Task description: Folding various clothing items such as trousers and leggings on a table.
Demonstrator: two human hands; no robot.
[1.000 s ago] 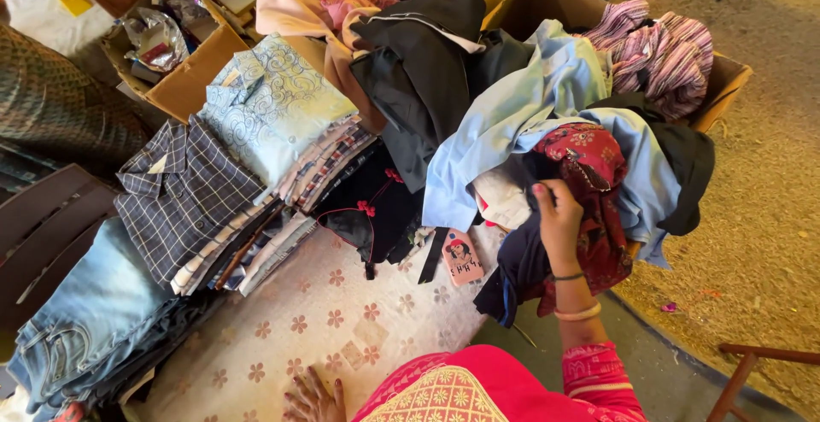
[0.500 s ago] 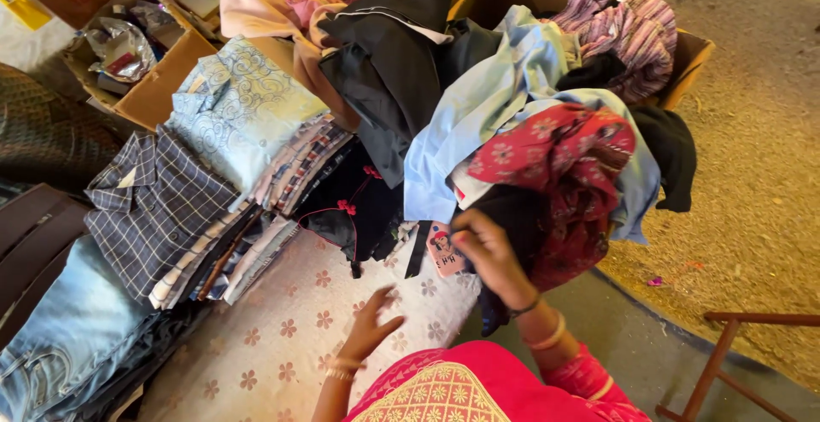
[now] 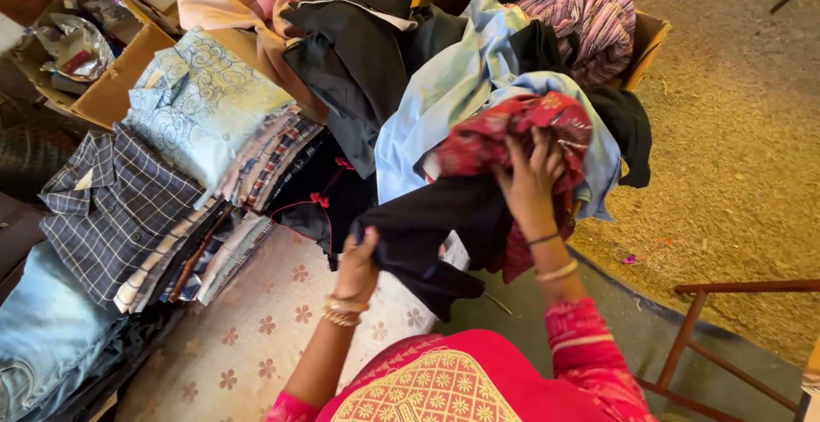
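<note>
**Hands sort through heaped clothing**

A person in a pink embroidered top worked at a worktop covered with a pale flowered cloth (image 3: 256,345). The left hand (image 3: 359,264), bangles at the wrist, had its grip closed on the near fold of a black garment (image 3: 436,225) that hung just above the worktop's near edge. The right hand (image 3: 530,178) was pressed, fingers spread and curled, into a red patterned cloth (image 3: 504,136) lying on top of the black garment; whether the fingers had actually closed on the red cloth could not be told. Both pieces sat at the front of a loose heap, with a light blue shirt (image 3: 444,89) draped just behind them and a dark jacket (image 3: 359,38) further back. Toward the worktop's left side stood folded stacks: a pale blue printed shirt (image 3: 201,110) on one pile, a dark checked shirt (image 3: 107,208) on another. A cardboard box (image 3: 645,42) at the far right corner held striped purple fabric (image 3: 589,12).
</note>
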